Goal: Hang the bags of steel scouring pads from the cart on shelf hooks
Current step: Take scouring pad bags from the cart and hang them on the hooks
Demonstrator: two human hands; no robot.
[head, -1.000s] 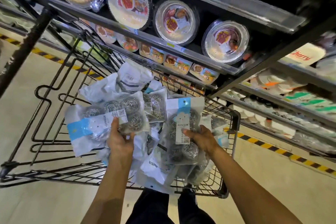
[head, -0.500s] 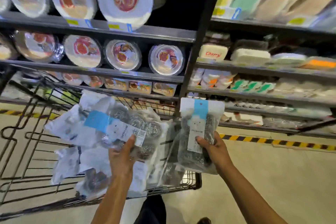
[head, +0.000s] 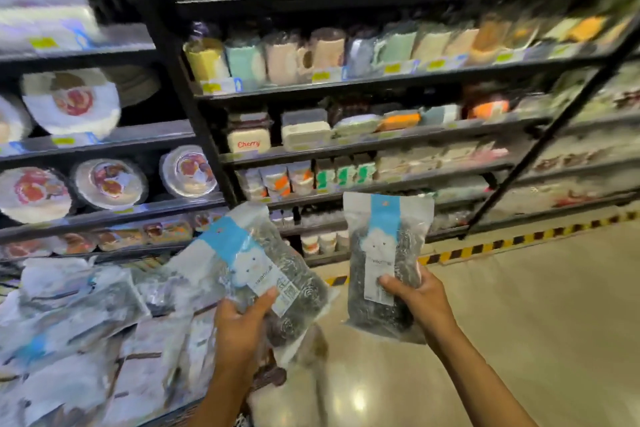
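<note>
The left bag (head: 263, 274) and the right bag (head: 407, 253) are made of clear, glossy plastic film, lightly crinkled, and each is faced with a smooth blue and white label (head: 382, 243). Scouring pads (head: 377, 310) of coiled grey metal wire, rough in look, are seen through the film. The floor (head: 519, 340) is smooth and polished, with glare reflected. The shelves (head: 363, 80) are framed in matt black metal. The round dishes (head: 110, 184) at the far left are lidded in shiny clear plastic.

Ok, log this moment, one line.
left hand grips tilted bag | right hand grips upright bag | pile of bags lower left | hung: none
</note>
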